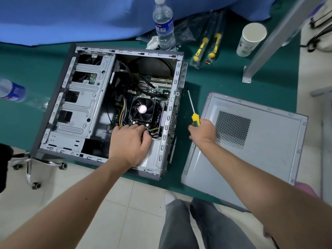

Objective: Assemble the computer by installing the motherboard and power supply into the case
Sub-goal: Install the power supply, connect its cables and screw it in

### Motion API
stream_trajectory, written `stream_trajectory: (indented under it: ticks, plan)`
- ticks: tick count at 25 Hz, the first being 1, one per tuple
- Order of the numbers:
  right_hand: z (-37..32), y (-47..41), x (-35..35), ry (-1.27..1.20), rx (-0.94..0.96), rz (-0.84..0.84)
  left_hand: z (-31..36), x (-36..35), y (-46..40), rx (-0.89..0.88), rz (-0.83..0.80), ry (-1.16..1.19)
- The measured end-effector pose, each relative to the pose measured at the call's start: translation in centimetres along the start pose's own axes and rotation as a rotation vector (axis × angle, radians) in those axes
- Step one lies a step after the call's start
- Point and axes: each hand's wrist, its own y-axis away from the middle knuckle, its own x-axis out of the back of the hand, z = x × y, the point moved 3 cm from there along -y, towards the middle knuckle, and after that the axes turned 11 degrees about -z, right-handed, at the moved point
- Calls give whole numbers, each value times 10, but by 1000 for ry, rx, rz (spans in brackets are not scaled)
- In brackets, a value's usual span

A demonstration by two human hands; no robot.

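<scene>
An open grey computer case (77,108) lies on its side on the green table. Inside it sits the motherboard (154,87) with a black CPU fan (142,109) and loose cables. My left hand (130,141) reaches into the case near its front edge, fingers curled over the silver power supply (154,151) just below the fan. My right hand (203,130) grips the yellow-green handle of a screwdriver (193,109), shaft pointing away, to the right of the case.
The removed side panel (251,144) lies at the right, overhanging the table edge. Behind the case stand a water bottle (164,26), two bagged yellow screwdrivers (206,47) and a paper cup (251,39). Another bottle (12,90) lies at the left. A chair base (34,164) is below left.
</scene>
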Motion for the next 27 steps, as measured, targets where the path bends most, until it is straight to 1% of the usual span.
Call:
stream_trajectory:
  ticks: [3, 7, 11, 15, 16, 18, 20, 22, 24, 27]
  plan:
    - [10, 21, 2, -167, 29, -38, -1, -3, 2, 7, -8, 3]
    - [14, 58, 13, -313, 76, -78, -2, -8, 5, 26, -43, 23]
    - [-13, 96, 31, -438, 151, -165, -6, -8, 3, 17, -70, 75]
    - [-45, 136, 54, -489, 225, -263, 3, -4, 4, 41, -186, 99]
    - [-53, 147, 57, -486, 240, -291, 5, 0, 6, 56, -187, 152]
    - [-70, 166, 65, -470, 276, -323, 11, 22, 11, 26, -115, 371]
    - [-85, 183, 73, -450, 310, -331, 28, 55, 20, -121, -61, 690]
    - [-98, 199, 82, -425, 345, -338, 48, 89, 33, -267, -101, 1001]
    - [-111, 214, 88, -399, 382, -348, 57, 123, 46, -356, -82, 1119]
    - [-129, 230, 95, -411, 437, -376, 54, 154, 58, -422, -15, 1139]
